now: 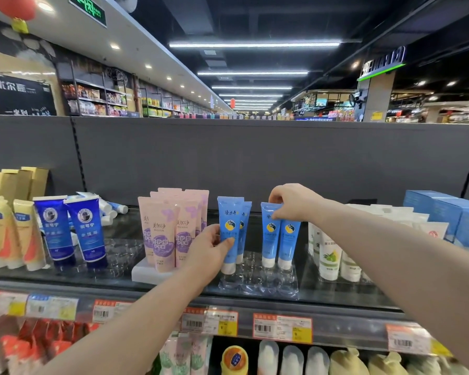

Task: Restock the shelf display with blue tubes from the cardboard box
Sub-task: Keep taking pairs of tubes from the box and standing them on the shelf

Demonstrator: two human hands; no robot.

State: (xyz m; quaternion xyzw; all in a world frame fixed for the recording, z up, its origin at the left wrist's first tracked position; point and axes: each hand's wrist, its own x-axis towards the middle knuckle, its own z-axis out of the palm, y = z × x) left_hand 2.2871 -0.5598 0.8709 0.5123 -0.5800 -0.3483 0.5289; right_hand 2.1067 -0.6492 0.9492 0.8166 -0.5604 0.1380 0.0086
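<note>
Hands (209, 250) grip blue tubes (229, 231) — shelf.

1. Four light-blue tubes with white caps are standing cap-down in a clear tray (257, 286).
2. Front-left tube (231, 231) is sitting in the left hand (206, 253).
3. Front-right pair (279, 236) is standing below the right hand (293, 203), which is pinching one tube's top.

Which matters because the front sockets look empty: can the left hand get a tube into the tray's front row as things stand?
Probably yes. The left hand already grips a blue tube above the clear tray, and nothing stands in its bare front sockets.
</note>
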